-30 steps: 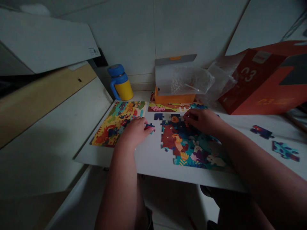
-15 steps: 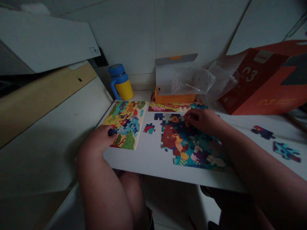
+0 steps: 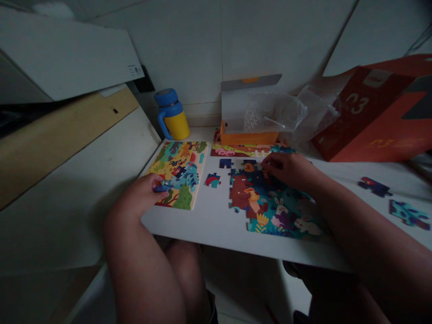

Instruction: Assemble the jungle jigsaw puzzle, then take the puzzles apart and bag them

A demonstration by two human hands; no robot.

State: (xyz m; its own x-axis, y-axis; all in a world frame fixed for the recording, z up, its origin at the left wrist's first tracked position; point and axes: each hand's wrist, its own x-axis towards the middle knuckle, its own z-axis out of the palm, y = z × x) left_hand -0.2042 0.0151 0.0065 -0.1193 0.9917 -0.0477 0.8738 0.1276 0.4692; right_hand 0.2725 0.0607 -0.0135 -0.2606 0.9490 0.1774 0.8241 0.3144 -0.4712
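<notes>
My left hand (image 3: 143, 193) is closed on a dark blue puzzle piece (image 3: 161, 186), held over the left part of a finished-looking yellow and green picture board (image 3: 184, 198). Over the top edge of a partly joined puzzle (image 3: 259, 195) with a bear and rabbits, my right hand (image 3: 285, 168) has its fingers pinched together. What lies between those fingertips is hidden. Beside the joined puzzle's upper left are a loose blue piece (image 3: 226, 164) and a loose piece with a red and teal shape (image 3: 213, 181). A piece with an orange round shape (image 3: 249, 165) sits at its top edge.
Behind stand a blue and yellow mug (image 3: 175, 119) and an open orange box (image 3: 249, 137) with clear plastic wrap (image 3: 280, 110). A large red box (image 3: 367, 121) is at right, near two loose pieces, one dark (image 3: 375, 186), one teal (image 3: 408, 213). White cartons (image 3: 77, 58) crowd the left.
My left hand has turned slightly, and more of the blue piece in it shows. My right hand stays at the puzzle's top edge. The whole view has shifted a little.
</notes>
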